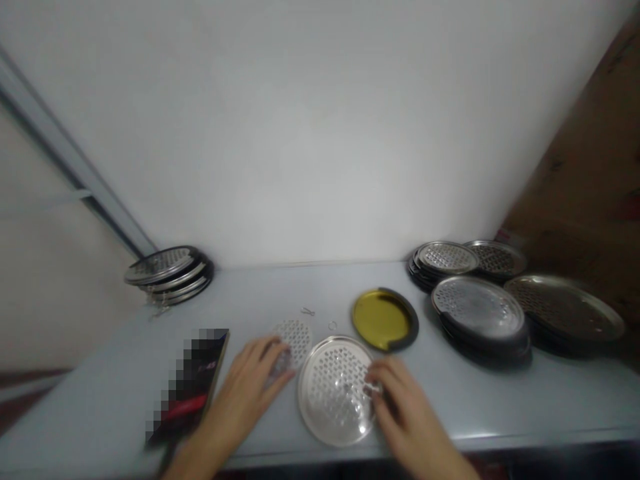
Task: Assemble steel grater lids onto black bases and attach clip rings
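Note:
A round metal plate [336, 417] with a perforated upper part lies flat near the table's front edge, between my hands. My right hand [405, 407] is at its right rim, fingers closed in a pinch around a small shiny metal piece [372, 387], blurred. My left hand [253, 380] reaches in from the left, thumb and fingers apart, at the near left edge of a thin perforated disc [296, 337]. That disc lies just behind the plate. Beyond them are a small metal clip [308, 311] and a small ring [333, 325].
A yellow round plate with a dark rim [383, 319] lies right of centre. Stacked perforated plates stand at the back left [167, 273] and right [477, 313]. A dark, partly pixelated flat object [200, 380] lies beside my left forearm. A white wall [320, 133] rises behind the table.

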{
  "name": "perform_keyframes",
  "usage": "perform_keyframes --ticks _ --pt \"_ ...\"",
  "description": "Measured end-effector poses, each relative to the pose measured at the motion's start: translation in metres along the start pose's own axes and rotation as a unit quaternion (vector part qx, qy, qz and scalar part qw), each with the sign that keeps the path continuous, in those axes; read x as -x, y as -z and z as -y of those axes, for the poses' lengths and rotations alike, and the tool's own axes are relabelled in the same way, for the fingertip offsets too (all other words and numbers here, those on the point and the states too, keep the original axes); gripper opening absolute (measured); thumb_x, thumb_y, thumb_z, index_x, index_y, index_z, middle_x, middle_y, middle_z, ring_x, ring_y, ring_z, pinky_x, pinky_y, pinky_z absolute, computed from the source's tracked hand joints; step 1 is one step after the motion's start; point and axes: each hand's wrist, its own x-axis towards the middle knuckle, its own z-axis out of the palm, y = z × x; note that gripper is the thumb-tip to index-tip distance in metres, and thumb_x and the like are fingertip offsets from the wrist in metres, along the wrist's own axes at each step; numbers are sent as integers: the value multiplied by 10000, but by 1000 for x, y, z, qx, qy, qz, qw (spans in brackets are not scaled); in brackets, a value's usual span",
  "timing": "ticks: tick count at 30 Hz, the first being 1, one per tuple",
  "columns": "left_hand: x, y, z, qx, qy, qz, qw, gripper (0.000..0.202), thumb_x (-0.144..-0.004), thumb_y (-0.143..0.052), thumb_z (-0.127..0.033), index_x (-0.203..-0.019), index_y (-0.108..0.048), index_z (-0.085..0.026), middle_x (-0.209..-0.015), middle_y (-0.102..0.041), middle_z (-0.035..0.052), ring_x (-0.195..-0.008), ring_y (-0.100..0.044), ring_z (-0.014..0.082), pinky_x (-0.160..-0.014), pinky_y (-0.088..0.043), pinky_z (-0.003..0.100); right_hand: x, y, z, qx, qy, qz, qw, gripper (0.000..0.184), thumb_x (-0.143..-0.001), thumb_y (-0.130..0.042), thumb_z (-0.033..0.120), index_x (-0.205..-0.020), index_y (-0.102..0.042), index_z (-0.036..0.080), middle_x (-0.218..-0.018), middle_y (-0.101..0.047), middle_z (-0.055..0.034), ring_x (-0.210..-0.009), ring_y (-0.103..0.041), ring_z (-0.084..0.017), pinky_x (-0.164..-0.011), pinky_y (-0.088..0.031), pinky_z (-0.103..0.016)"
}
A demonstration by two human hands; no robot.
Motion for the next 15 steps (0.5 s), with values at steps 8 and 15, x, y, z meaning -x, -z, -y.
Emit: perform_keyframes --ticks 8,15 --pt "-2 14 2 71 56 32 995 249 -925 -643 -481 -969 -692 -241 -1106 -674 62 -1076 -643 290 -960 -534 453 0 3 3 -18 -34 6 999 216 -1011 -382 170 -1056 -584 232 -1067 -619 -78 -1022 -589 -229 -897 -496 -359" --pt "5 10 1 48 61 8 997 251 -926 -631 -487 -975 -694 -249 -1100 -675 68 -1084 -638 301 -965 -532 465 1 6 -7 83 -1 -118 990 201 -983 -493 219 -1143 -612 244 -1153 -636 -103 -1111 -584 -283 -964 -496 -453"
